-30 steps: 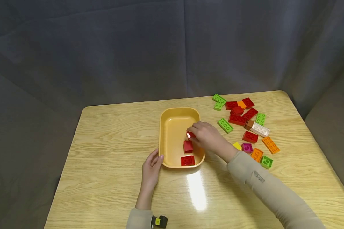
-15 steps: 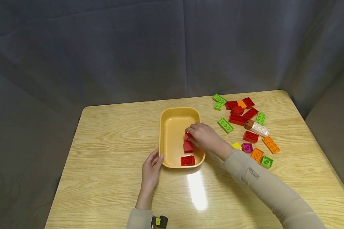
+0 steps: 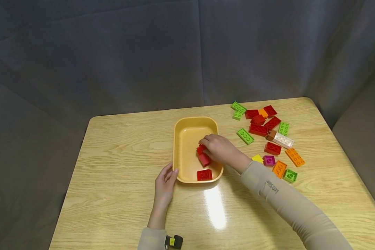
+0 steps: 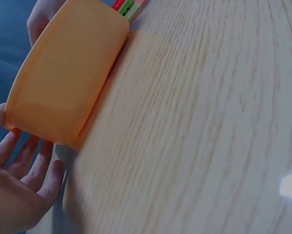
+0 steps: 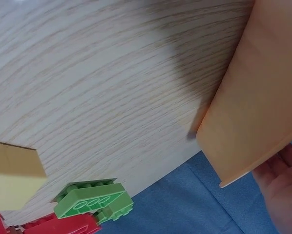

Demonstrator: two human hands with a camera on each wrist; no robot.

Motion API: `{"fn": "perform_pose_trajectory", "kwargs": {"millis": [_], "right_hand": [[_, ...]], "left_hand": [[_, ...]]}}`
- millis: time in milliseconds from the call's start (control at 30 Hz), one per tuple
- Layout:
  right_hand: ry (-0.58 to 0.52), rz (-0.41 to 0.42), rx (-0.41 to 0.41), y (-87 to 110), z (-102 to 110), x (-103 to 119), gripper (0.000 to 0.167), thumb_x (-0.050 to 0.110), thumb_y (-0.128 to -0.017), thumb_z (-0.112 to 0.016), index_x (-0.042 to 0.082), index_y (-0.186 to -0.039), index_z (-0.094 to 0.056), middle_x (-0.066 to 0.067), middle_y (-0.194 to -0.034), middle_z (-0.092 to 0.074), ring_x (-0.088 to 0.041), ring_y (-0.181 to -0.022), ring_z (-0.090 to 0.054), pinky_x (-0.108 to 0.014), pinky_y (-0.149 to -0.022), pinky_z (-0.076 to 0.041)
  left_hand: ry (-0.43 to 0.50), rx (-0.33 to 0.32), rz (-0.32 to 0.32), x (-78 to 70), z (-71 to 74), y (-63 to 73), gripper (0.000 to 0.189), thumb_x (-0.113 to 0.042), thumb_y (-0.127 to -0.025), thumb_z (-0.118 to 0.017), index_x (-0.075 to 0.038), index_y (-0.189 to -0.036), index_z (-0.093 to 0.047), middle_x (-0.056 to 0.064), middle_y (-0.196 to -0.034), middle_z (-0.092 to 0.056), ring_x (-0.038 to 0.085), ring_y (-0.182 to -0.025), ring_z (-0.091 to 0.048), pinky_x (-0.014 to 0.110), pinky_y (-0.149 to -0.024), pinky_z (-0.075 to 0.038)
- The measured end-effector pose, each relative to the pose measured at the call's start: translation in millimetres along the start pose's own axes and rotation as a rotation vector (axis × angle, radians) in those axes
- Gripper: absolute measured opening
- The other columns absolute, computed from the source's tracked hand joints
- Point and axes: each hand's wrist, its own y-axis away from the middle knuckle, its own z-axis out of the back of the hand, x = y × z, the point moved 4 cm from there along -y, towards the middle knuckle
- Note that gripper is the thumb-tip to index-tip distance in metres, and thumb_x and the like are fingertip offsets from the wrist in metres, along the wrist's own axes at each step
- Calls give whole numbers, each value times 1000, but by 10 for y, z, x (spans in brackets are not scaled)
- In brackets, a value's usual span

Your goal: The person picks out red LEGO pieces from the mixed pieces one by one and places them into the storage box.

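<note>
The left hand (image 3: 164, 186) pinches a smooth, round-cornered yellow plastic tray (image 3: 185, 146) by its rim, a nubby red brick (image 3: 200, 149) sits inside with the right hand (image 3: 220, 149) curled on it, and there's chunky loose bricks (image 3: 245, 136) all over the wood-grain table (image 3: 122, 149) off right.
</note>
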Motion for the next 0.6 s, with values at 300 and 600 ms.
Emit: {"fn": "perform_pose_trajectory", "kwargs": {"millis": [300,600], "right_hand": [[-10,7,-19,8,24,8,25,6,-86,-77,-1,-109,-69,-13,-103,-67,-29,-97,-64,-40,-91,-52],[-33,-7,-58,48,92,19,29,8,-86,-78,1,-112,-69,-13,-108,-67,-29,-103,-63,-41,-94,-51]], "left_hand": [[-44,4,19,-305,-14,110,44,-12,-101,-59,8,-139,-50,28,-130,-58,36,-117,-60,21,-89,-51],[-8,-13,17,5,-3,-11,46,-17,-100,-61,2,-141,-51,23,-130,-60,32,-117,-61,19,-89,-50]]}}
